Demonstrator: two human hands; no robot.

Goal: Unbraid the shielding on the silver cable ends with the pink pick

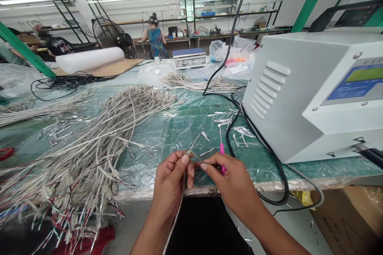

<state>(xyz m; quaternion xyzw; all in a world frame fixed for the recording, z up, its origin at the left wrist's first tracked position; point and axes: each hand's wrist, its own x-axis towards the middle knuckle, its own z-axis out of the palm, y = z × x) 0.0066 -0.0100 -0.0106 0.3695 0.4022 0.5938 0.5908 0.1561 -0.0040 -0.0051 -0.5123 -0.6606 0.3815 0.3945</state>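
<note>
My left hand (175, 171) is closed, pinching the end of a thin grey cable (178, 217) between thumb and forefinger. The cable runs down past my wrist toward my lap. From its pinched end a crumpled silvery foil strip (204, 136) sticks up. Close by on the right, my right hand (229, 171) is closed around a pink-handled tool (222, 149) with a thin metal shaft pointing away from me. Its thumb and forefinger also pinch together toward the cable end, where a fine strand seems to stretch between the hands. The tool's exact kind is unclear.
A large heap of grey cables (119, 123) with bare coloured wires covers the left. Foil scraps (243, 131) lie ahead right. A grey machine (287, 99) stands on the right, with a black cord (236, 123) beside it. A scale (189, 59) sits behind; people work farther back.
</note>
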